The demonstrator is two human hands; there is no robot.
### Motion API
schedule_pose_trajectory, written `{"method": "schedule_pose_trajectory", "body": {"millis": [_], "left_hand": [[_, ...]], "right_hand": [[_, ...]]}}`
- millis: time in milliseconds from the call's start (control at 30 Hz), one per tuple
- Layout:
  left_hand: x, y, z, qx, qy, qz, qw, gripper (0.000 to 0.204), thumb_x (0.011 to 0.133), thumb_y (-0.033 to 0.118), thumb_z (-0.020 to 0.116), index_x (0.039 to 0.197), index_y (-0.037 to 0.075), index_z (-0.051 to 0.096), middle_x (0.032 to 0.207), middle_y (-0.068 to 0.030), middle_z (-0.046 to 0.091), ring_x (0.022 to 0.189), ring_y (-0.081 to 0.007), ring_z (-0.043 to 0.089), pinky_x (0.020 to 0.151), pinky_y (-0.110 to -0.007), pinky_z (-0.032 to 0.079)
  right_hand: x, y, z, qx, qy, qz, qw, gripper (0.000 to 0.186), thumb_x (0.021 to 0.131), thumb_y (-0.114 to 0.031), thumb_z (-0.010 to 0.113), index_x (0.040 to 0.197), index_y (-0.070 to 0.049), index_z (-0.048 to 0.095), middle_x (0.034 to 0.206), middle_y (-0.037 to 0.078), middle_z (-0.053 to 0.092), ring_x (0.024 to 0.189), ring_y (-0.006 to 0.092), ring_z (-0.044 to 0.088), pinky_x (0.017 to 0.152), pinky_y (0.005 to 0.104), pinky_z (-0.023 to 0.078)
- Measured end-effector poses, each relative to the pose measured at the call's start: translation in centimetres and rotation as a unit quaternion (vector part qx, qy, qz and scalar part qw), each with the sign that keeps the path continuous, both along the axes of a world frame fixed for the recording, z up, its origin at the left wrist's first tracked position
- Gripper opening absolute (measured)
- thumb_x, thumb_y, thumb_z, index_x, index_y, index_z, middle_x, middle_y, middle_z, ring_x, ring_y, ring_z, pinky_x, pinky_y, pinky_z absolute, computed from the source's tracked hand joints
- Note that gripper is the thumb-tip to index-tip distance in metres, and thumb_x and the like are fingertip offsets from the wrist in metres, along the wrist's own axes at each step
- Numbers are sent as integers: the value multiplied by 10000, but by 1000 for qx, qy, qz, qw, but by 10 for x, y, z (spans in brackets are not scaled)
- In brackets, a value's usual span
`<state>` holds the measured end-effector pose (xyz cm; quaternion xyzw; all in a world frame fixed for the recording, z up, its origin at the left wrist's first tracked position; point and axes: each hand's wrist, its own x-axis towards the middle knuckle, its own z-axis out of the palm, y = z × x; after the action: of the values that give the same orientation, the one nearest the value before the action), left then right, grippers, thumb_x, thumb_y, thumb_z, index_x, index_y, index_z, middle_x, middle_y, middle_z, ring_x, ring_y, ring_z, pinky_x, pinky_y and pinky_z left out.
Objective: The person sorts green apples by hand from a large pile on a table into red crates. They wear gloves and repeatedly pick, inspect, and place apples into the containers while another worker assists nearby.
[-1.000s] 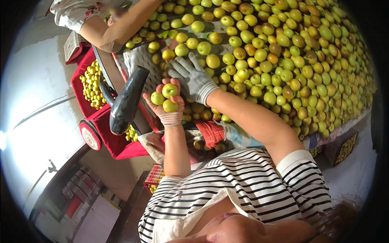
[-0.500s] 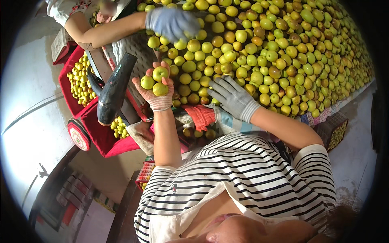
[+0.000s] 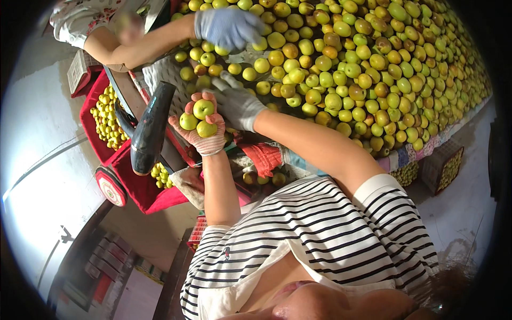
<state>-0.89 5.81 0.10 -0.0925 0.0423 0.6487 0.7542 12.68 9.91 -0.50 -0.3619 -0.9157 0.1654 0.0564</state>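
Note:
My left hand [image 3: 205, 133], in a striped glove with bare fingertips, is palm up and curled round three green jujubes [image 3: 203, 109]. Close beside it, my right hand [image 3: 239, 104] in a grey glove reaches over the near left edge of the jujube heap [image 3: 368, 69]. Its fingers look stretched out and somewhat smeared by motion, and I see no fruit held in it. The jujubes are round, yellow-green, many with brown patches.
Across the heap, another person's blue-gloved hand [image 3: 226, 29] touches the fruit. A black hair-dryer-shaped object [image 3: 152, 130] stands left of my left hand. Beyond it are red-lined bins [image 3: 141, 186] holding jujubes. A red cloth [image 3: 260, 158] hangs at the near edge; a crate [image 3: 441, 168] stands lower right.
My right hand has swept left across the fruit to beside my left hand. Jujubes there have shifted, baring some surface. My left hand still holds three jujubes, slightly nearer me.

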Motion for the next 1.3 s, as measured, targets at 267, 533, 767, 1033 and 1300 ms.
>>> {"method": "schedule_pose_trajectory", "body": {"millis": [267, 533, 767, 1033, 1300], "left_hand": [[-3, -2, -7, 17, -36, -15, 999, 432, 812, 415, 706, 981, 19, 675, 1225, -49, 540, 1277, -259, 419, 743, -416, 587], [3, 2, -6, -56, -6, -50, 997, 503, 790, 469, 712, 956, -3, 661, 1238, -112, 551, 1261, -347, 448, 710, -456, 610], [0, 3, -9, -91, 7, -35, 995, 510, 803, 522, 671, 924, 28, 634, 1215, -107, 570, 1266, -335, 445, 701, -470, 605], [0, 3, -12, -93, -13, -26, 995, 520, 810, 540, 655, 918, 31, 645, 1218, -111, 582, 1267, -349, 462, 709, -481, 607], [-4, 2, -16, -106, 7, -14, 994, 501, 795, 497, 692, 942, 19, 658, 1233, -125, 588, 1273, -351, 453, 752, -448, 603]], "right_hand": [[87, 36, 56, -15, 21, -86, 996, 294, 836, -269, 601, 1070, -102, 659, 1043, 75, 663, 1000, 270, 618, 913, 417, 477], [201, 24, 56, 83, -220, -291, 927, 281, 935, -328, 550, 1099, -111, 622, 1114, 80, 590, 1040, 269, 561, 921, 428, 477], [143, 23, 29, 24, -168, -345, 923, 444, 949, -440, 503, 1157, -56, 581, 1350, 178, 433, 1096, 308, 587, 889, 450, 504], [78, 0, 20, 1, -76, -183, 980, 375, 860, -362, 632, 1073, -53, 639, 1325, 124, 471, 1122, 292, 500, 920, 420, 473], [28, -6, 11, -15, -68, -77, 995, 167, 812, -133, 602, 960, -65, 638, 1082, 102, 575, 1041, 275, 580, 816, 385, 541]]}}
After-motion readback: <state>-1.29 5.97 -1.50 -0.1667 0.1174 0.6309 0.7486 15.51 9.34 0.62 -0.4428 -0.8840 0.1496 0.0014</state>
